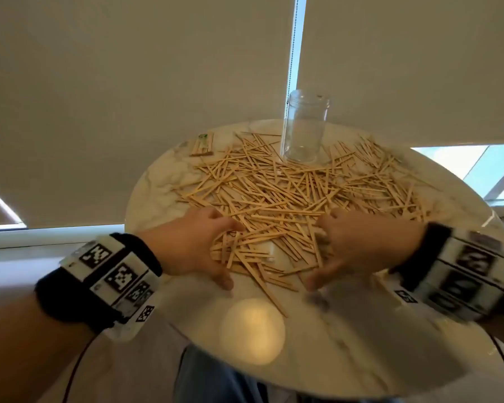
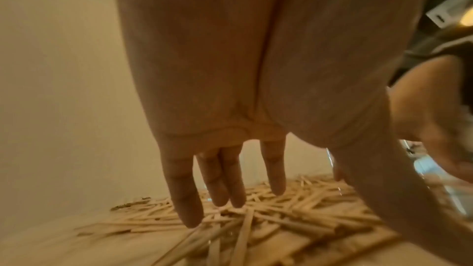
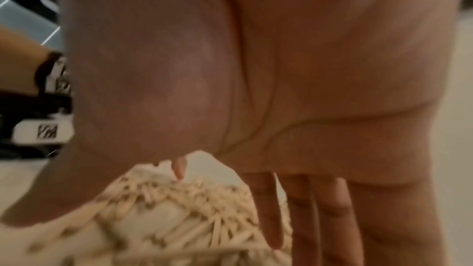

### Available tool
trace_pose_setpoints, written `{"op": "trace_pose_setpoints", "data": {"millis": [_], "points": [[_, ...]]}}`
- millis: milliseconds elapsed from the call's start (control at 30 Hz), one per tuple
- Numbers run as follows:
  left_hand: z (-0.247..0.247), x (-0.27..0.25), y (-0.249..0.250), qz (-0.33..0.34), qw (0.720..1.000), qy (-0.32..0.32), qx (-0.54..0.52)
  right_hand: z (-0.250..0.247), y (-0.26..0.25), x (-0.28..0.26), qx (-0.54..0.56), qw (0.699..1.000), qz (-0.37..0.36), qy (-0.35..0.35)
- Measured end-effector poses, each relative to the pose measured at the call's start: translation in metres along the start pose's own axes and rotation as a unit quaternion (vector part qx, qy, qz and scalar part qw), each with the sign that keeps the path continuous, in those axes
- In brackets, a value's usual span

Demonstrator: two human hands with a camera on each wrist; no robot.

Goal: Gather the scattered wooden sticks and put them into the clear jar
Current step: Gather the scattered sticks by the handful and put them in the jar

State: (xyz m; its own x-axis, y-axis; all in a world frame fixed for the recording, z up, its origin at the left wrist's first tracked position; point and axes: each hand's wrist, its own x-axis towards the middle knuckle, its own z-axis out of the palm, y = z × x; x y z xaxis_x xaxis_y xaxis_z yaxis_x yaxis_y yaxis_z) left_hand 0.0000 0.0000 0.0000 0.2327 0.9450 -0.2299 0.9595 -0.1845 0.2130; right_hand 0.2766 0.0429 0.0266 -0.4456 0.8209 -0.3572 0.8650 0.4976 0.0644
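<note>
Several thin wooden sticks (image 1: pixel 277 193) lie scattered in a wide heap over a round marble table (image 1: pixel 154 181). The clear jar (image 1: pixel 306 129) stands upright and empty at the far side of the heap. My left hand (image 1: pixel 216 251) and right hand (image 1: pixel 325 253) rest on the near part of the heap, palms facing each other, with a clump of sticks (image 1: pixel 262 254) between them. In the left wrist view the fingers (image 2: pixel 230 185) are straight and touch the sticks (image 2: pixel 281 215). The right wrist view is blurred; its fingers (image 3: pixel 266 209) are straight beside the sticks (image 3: pixel 179 209).
A small bundle of sticks in a wrapper (image 1: pixel 202 145) lies at the table's back left. The table's near edge (image 1: pixel 245 370) is close to my legs. Roller blinds and a window fill the space behind the table.
</note>
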Motion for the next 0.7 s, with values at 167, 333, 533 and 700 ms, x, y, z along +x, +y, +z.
{"op": "trace_pose_setpoints", "data": {"millis": [167,333,533,700], "points": [[0.0,0.022,0.013,-0.014,0.998,-0.002,0.063,0.0,-0.007,0.025,-0.006,0.999,0.001,-0.041],[-0.001,0.049,0.02,-0.093,0.993,0.047,0.057,-0.005,0.007,0.041,0.037,0.999,-0.024,-0.023],[-0.009,0.064,0.037,-0.123,0.988,0.001,0.098,-0.007,0.013,0.053,0.032,0.998,-0.046,-0.02],[-0.012,0.076,0.044,-0.119,0.989,0.01,0.083,-0.006,0.013,0.062,0.012,0.999,-0.042,0.029]]}}
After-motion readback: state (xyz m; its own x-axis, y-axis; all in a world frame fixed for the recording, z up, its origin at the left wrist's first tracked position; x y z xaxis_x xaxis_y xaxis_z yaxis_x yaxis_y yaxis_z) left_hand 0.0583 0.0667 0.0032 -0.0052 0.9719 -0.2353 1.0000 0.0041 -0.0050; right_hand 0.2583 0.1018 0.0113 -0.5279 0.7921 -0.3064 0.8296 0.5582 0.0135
